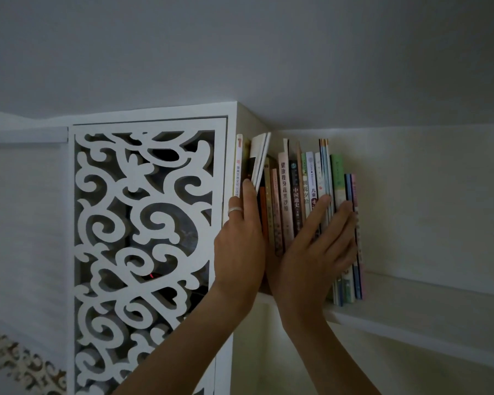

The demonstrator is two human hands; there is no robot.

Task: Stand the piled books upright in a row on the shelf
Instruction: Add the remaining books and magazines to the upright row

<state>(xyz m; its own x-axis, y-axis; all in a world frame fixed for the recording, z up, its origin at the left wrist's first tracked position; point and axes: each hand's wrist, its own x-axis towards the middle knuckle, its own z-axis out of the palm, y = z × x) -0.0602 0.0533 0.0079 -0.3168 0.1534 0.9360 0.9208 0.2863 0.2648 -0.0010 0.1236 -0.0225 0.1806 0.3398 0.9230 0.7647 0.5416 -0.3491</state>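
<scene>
books [287, 195] stand upright, spines outward, hands [311, 252] flat against them.

Shelf [428, 303] white. Cabinet door [143, 252] white, cut-out scroll pattern, dark behind. Wall [240, 52] plain grey-white. Books [285, 195]: spines pink, black, green, white, blue, orange; several carry dark characters. Silver ring [235, 210] on left hand [240, 240].

White carved scrollwork panel [143, 252] (openwork, dark behind) under plain grey ceiling [240, 52].
</scene>
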